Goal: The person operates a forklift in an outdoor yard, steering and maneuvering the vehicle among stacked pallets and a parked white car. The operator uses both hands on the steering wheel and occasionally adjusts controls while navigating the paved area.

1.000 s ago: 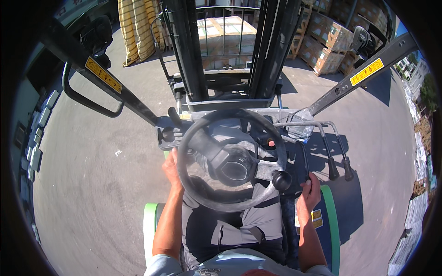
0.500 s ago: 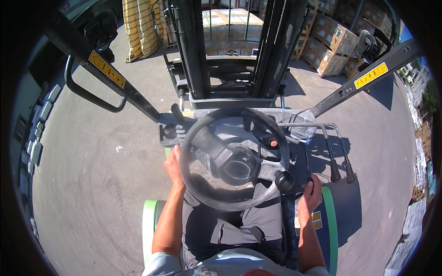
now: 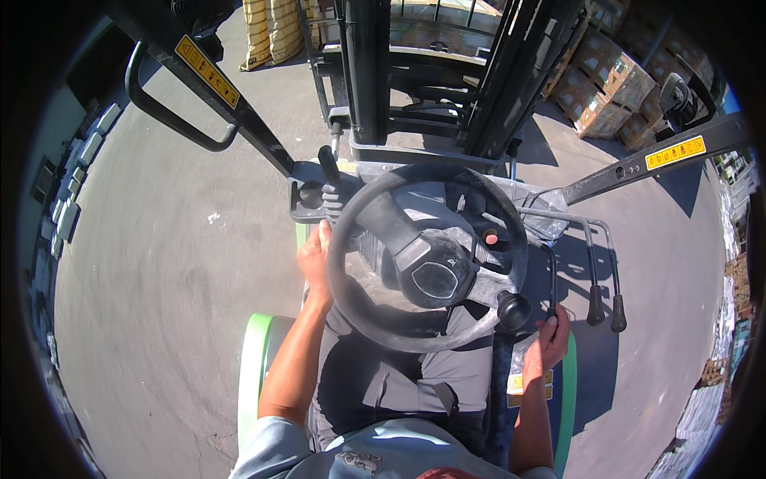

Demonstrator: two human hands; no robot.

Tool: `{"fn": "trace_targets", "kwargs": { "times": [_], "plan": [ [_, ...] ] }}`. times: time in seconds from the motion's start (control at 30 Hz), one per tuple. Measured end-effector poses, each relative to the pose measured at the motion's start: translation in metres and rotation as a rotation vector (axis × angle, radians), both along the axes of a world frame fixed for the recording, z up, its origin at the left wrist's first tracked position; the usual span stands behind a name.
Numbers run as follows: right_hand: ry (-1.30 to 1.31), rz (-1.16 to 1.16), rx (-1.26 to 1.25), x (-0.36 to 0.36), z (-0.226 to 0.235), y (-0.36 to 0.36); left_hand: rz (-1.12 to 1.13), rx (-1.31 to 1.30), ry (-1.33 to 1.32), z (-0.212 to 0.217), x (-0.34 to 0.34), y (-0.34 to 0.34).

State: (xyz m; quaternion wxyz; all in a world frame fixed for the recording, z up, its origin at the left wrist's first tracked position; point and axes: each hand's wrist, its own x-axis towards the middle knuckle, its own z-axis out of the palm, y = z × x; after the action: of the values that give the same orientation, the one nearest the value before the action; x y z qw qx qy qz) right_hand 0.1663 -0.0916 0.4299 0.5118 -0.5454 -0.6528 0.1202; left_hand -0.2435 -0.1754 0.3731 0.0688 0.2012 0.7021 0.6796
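Observation:
A grey, dusty steering wheel (image 3: 420,344) with a black spinner knob (image 3: 513,310) is in front of my lap. My left hand (image 3: 314,262) is closed at the left side of its rim, with the fingers partly hidden behind it. To the right of the wheel, my right hand (image 3: 550,334) is closed around the lower end of a dark control lever (image 3: 553,275). Two more bent levers with black grips (image 3: 595,306) stand just right of that hand, untouched. Left of the wheel, a short black lever (image 3: 328,164) rises from the dash.
Ahead stands the forklift's black mast (image 3: 366,80), with a wrapped pallet load (image 3: 435,36) behind it. Stacked crates (image 3: 598,80) are at the far right, yellow-striped sacks (image 3: 271,32) at the far left. Pale blocks (image 3: 68,217) line the left; grey pavement (image 3: 175,263) surrounds the truck.
The view has tilted down and shifted, so the mast and wheel sit higher and farther right in the picture. Both hands keep their places at the wheel and the lever.

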Motion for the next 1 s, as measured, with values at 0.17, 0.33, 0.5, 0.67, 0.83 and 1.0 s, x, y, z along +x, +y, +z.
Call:
{"fn": "trace_targets", "kwargs": {
  "times": [0.17, 0.33, 0.5, 0.67, 0.83, 1.0],
  "plan": [
    [0.014, 0.0, 0.02, 0.002, -0.001, 0.001, 0.021, 0.062, -0.015, -0.001, 0.002, 0.003],
    [0.005, 0.036, 0.019, 0.006, -0.003, 0.004, 0.031, 0.046, 0.037, -0.004, 0.0, 0.005],
    [-0.014, 0.025, 0.028, 0.008, -0.004, 0.004, 0.077, 0.014, 0.151, -0.005, 0.0, 0.005],
    [-0.102, 0.005, 0.051, 0.008, 0.002, 0.005, 0.092, -0.001, 0.204, -0.006, -0.001, 0.006],
    [-0.114, 0.023, 0.064, 0.003, 0.013, 0.009, 0.075, 0.028, 0.158, -0.009, -0.002, 0.006],
    [-0.149, -0.035, 0.118, -0.003, 0.02, 0.013, 0.072, 0.003, 0.2, -0.011, 0.0, 0.005]
  ]
}}
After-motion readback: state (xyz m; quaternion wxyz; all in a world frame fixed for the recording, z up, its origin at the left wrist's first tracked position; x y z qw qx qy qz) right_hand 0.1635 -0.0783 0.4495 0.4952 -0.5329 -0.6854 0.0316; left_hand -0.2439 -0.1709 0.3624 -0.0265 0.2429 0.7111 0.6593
